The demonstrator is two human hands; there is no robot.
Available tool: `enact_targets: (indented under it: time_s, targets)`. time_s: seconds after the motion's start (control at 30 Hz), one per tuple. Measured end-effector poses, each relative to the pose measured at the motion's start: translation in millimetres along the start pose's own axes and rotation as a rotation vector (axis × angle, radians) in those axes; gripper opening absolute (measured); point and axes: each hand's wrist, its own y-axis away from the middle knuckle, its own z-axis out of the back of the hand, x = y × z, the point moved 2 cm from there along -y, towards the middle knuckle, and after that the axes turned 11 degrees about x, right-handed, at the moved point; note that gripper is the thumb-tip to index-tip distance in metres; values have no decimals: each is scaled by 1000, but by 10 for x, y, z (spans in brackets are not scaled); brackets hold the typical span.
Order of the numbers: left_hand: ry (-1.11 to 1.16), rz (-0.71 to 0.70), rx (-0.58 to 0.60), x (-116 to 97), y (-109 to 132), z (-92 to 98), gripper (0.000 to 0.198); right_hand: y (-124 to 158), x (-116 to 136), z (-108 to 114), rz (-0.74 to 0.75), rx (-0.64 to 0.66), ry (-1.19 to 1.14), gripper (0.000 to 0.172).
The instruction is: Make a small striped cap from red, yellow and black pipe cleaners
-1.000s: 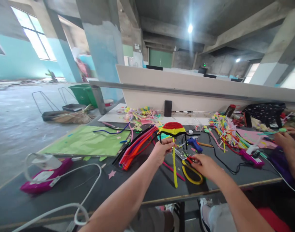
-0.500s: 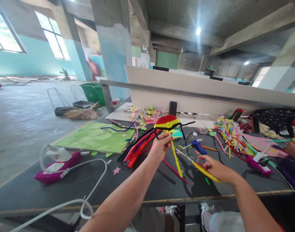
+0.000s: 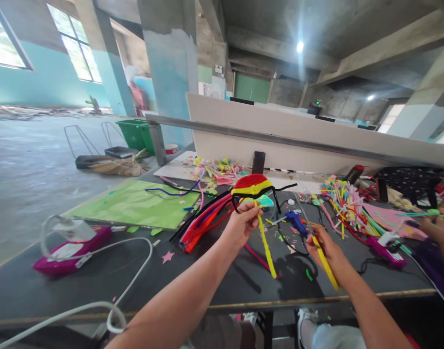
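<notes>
My left hand [image 3: 245, 220] is closed on a pipe-cleaner craft [image 3: 254, 186], pinching it just under its domed head. The head has red, yellow and black bands, and black ends stick out at the sides. A long yellow pipe cleaner [image 3: 266, 247] hangs below my fingers. My right hand [image 3: 325, 249] grips scissors [image 3: 324, 264] by their yellow handle, with the thin metal blades pointing up and away. Past the blades, a blue glue gun [image 3: 297, 222] lies on the table. Beside my left hand lies a bundle of red, orange and purple pipe cleaners [image 3: 196, 232].
A green board [image 3: 134, 206] lies at left, near a purple power strip [image 3: 71, 249] with a white cable. Multicoloured pipe-cleaner pieces [image 3: 343, 201] pile up at right. A phone [image 3: 258, 162] leans against the partition. Another person's hand [image 3: 438, 228] is at the right edge.
My right hand has turned the scissors from pointing left toward the craft to pointing up and away. My left hand still holds the craft in nearly the same place.
</notes>
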Motion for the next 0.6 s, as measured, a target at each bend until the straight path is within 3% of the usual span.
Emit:
enact_targets:
  time_s: [0.1, 0.27, 0.6]
  targets:
    - [-21, 22, 43, 43, 24, -52, 27, 25, 160, -48, -44, -45, 171, 47]
    - [-31, 12, 44, 96, 56, -102, 27, 67, 389, -72, -26, -75, 322, 49]
    - [8, -13, 20, 78, 43, -82, 26, 69, 320, -86, 1, -116, 394, 49]
